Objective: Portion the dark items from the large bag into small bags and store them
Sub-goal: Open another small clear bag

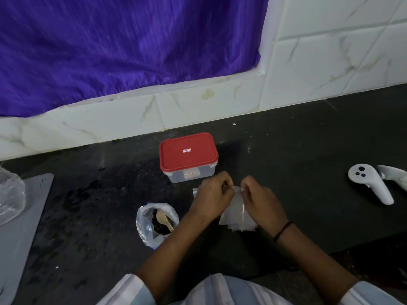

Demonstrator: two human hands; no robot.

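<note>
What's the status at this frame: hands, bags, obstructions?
Left hand and right hand pinching small bag top. Large bag open, spoon inside. Nothing blocking.

Large bag (pixel 147 225): clear crumpled plastic, standing open-mouthed on the dark worktop (pixel 88 216), holding dark items (pixel 159 226) with a pale wooden spoon (pixel 164 219) resting inside, bowl uppermost. Small bags (pixel 236 219): flat, translucent, fanned in a loose stack just right of the large bag; the top one is pinched at its upper edge by the left hand (pixel 212 194) and right hand (pixel 258 198). Storage box (pixel 189 156): clear rectangular tub, red lid closed, just behind the hands, near the tiled wall
</note>
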